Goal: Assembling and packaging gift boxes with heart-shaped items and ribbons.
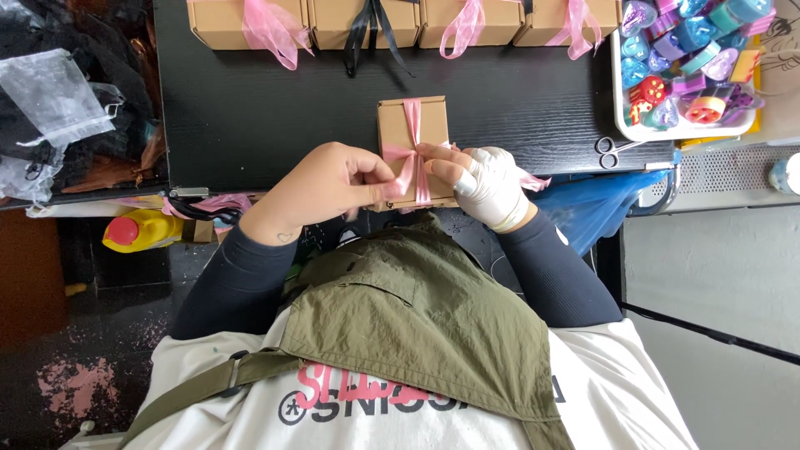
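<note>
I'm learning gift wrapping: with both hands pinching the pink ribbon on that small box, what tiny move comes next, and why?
Probably draw the ends apart to snug the knot: the left hand and right hand pinch the pink ribbon where it crosses on the brown box.

At frame centre a small brown cardboard box [412, 137] crossed with pink ribbon, along the top edge a row of four similar brown boxes [400, 21] ribboned pink and black, lower left a yellow red-capped bottle [142, 231].
</note>
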